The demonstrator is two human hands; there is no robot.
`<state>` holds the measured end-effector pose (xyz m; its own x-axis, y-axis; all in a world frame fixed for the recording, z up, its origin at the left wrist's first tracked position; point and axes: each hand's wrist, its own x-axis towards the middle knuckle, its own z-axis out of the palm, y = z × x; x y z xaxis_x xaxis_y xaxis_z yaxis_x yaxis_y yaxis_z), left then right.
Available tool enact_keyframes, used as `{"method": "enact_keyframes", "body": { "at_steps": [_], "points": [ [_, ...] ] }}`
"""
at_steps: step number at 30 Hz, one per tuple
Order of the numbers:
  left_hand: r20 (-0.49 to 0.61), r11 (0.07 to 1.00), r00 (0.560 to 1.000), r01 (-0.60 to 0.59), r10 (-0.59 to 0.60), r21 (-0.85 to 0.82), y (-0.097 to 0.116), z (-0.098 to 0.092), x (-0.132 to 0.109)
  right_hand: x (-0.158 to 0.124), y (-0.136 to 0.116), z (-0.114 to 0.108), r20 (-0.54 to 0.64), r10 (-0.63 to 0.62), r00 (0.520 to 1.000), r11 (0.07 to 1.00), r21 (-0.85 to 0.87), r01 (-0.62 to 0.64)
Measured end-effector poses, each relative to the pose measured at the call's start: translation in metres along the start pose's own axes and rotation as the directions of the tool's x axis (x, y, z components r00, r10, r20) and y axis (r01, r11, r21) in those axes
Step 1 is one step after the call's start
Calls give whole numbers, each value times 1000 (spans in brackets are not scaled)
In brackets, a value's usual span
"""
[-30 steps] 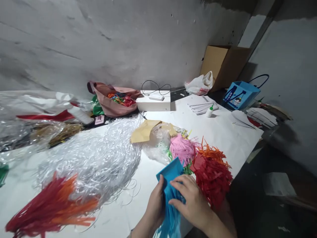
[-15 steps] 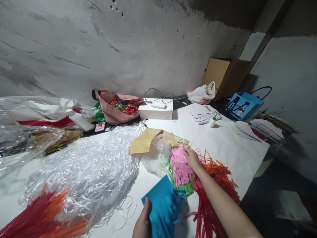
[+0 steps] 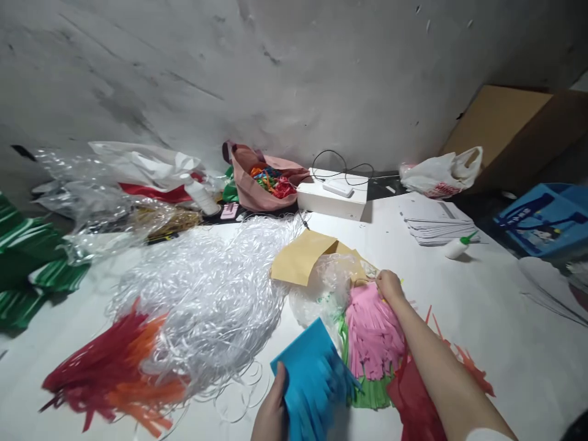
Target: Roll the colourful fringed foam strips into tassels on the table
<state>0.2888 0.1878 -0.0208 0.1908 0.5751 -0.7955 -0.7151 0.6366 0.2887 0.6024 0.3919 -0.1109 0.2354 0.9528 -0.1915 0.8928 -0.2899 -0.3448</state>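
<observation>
Near the bottom middle, my left hand (image 3: 272, 407) grips a blue fringed paper sheet (image 3: 307, 355), thumb on top and the cut strips hanging to the right. My right hand (image 3: 389, 285) reaches across to the upper right corner of a pink fringed paper stack (image 3: 367, 324); its fingers are pinched together on that edge. Green fringed paper (image 3: 374, 395) sticks out beneath the pink. Red fringed paper (image 3: 416, 398) lies under my right forearm, with orange strips (image 3: 475, 370) beyond it.
A tan envelope (image 3: 298, 260) and clear plastic bag (image 3: 333, 278) lie behind the pink stack. White ribbon (image 3: 220, 294) and a red-orange fringe bundle (image 3: 110, 373) spread leftward. Farther back are a white box (image 3: 331, 205), glue bottle (image 3: 457, 248), paper stack (image 3: 432, 223) and blue bag (image 3: 542, 220).
The view has swung left, bringing green fringe in at the left edge. My right hand is still at the pink stack's top corner, its fingers more curled. My left hand keeps the blue paper.
</observation>
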Motion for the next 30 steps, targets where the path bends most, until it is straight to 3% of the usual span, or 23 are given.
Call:
{"method": "enact_keyframes", "body": {
  "at_steps": [4,7,8,10,12,13,15,18,21,23,25,27,30],
  "points": [
    [12,1000,1000,4,-4,-28,2,7,1,-24,-8,-17,-57,-85,995,996,-24,84],
    [81,996,997,21,-14,-90,-2,11,3,-92,-41,-27,-141,-255,957,965,29,261],
    [108,993,994,22,-10,-113,-3,11,4,-121,-57,-29,-215,-392,894,893,143,426],
    [146,989,989,-5,27,-149,-6,12,4,-181,-90,-28,-184,-656,732,665,317,676],
    [175,983,980,-67,98,-174,-10,12,3,-229,-117,-24,-169,-753,636,558,348,753],
    [196,979,972,-94,130,-183,-11,12,1,-245,-127,-21,-178,-758,628,547,350,760],
    [259,972,950,-125,176,-201,-14,11,-5,-264,-136,-16,-223,-720,657,563,364,741],
    [375,969,908,-109,188,-221,-19,8,-15,-271,-134,-13,-237,-613,753,599,482,639],
    [455,974,874,-76,167,-213,-23,2,-25,-276,-131,-20,-152,-503,851,603,643,471],
    [463,981,875,-65,144,-182,-25,-3,-32,-280,-132,-26,-67,-446,892,592,726,350],
    [451,987,884,-58,120,-148,-28,-9,-38,-286,-134,-33,10,-427,904,581,769,266],
    [444,989,889,-61,115,-133,-30,-14,-42,-293,-134,-37,16,-426,905,589,764,264],
    [440,990,892,-55,105,-127,-34,-21,-48,-306,-130,-39,-161,-449,879,646,620,444]
  ]
}}
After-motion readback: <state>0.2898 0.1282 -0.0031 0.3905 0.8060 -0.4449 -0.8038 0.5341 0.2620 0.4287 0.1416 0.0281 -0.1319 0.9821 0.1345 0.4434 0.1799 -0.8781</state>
